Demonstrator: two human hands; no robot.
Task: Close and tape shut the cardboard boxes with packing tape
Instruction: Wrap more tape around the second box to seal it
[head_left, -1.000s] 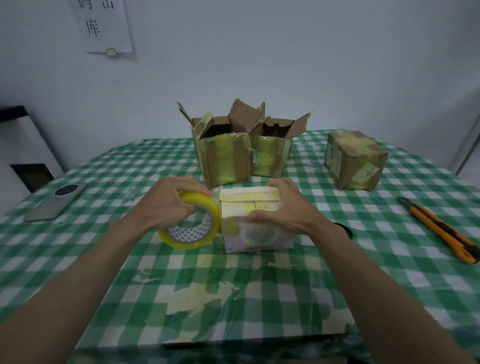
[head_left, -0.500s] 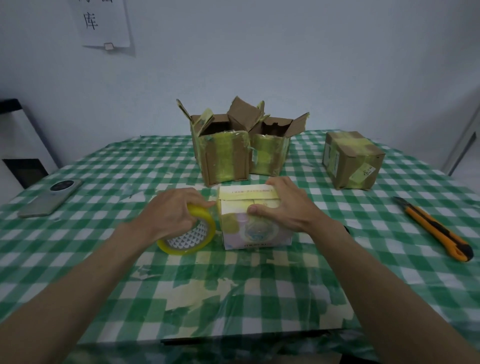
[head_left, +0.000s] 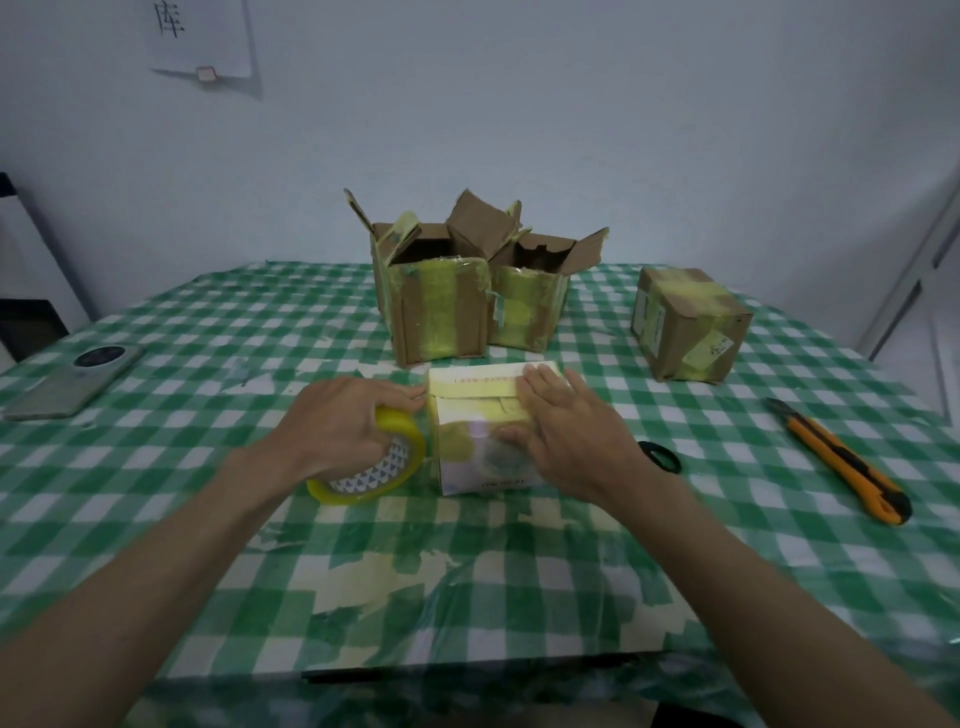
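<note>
Left hand (head_left: 340, 423) grips the yellow packing tape roll (head_left: 370, 470), roll edge on the table (head_left: 519, 597), just left of the small white printed cardboard box (head_left: 467, 447). Right hand (head_left: 566, 431) lies on that box, fingers fairly straight over its top, thumb on the near face. Yellow tape strip runs across the box top. Far side: two open brown cardboard boxes (head_left: 439, 317) touching; taped-shut brown box (head_left: 685, 325) far right. Orange utility knife (head_left: 844, 462) right, grey phone (head_left: 72, 382) left.
</note>
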